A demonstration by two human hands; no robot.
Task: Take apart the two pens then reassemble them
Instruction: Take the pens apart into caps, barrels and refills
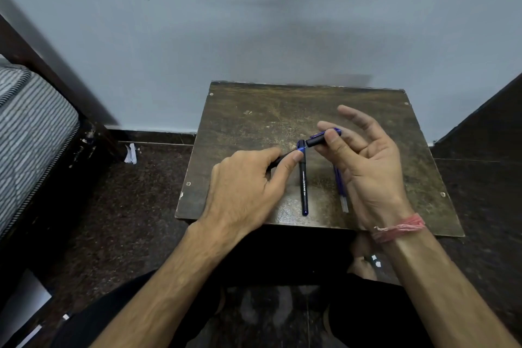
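Note:
On a small worn wooden table a black pen barrel with white lettering lies lengthwise, its blue end near the front edge. My left hand pinches a thin black pen part between thumb and forefinger, its blue tip pointing right. My right hand holds a black and blue pen cap between thumb and forefinger, just right of that tip; the other fingers are spread. A blue refill lies on the table, partly hidden behind my right palm.
The table stands against a pale blue wall. A bed with a striped mattress and dark frame is at the left. A dark piece of furniture stands at the right. A scrap of paper lies on the dark floor.

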